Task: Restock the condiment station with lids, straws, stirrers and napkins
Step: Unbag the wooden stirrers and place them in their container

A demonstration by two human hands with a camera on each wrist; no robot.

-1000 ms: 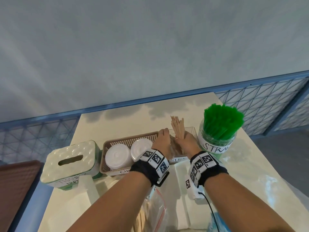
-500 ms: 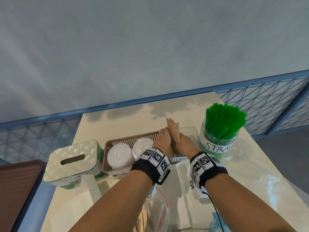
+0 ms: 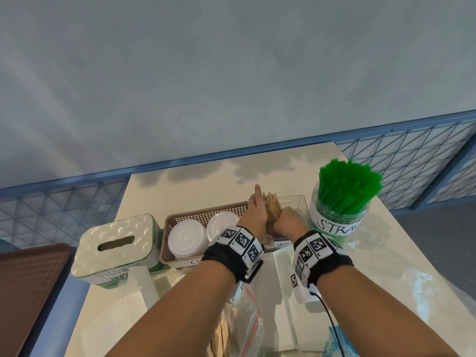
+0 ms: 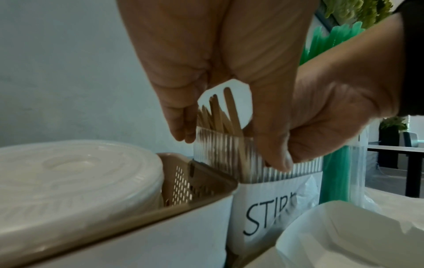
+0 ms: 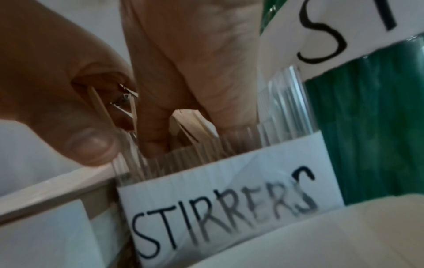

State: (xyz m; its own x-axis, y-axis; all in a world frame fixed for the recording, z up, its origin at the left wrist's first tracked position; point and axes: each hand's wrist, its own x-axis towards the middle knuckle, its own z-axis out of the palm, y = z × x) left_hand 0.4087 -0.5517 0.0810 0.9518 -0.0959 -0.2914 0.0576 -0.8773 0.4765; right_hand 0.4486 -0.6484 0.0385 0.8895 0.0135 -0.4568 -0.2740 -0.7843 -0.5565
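A bundle of wooden stirrers (image 3: 271,206) stands in the clear ribbed container (image 3: 298,202) labelled STIRRERS (image 5: 229,204), between the lid basket and the straw jar. My left hand (image 3: 255,211) lies flat against the bundle's left side, with straight fingers and the index pointing up. My right hand (image 3: 287,217) grips the bundle from the right with curled fingers. In the left wrist view the stirrers (image 4: 226,112) slant down into the container (image 4: 229,156) between both hands. Their lower ends are hidden.
A jar of green straws (image 3: 345,194) stands just right of the container. Left of it are a brown basket (image 3: 180,217) holding white lids (image 3: 186,238) and a tissue box (image 3: 116,243). A zip bag (image 3: 244,325) and white packs lie near me.
The stirrer bundle has sunk lower between my hands, so less of it shows above them. My left index finger has straightened upward.
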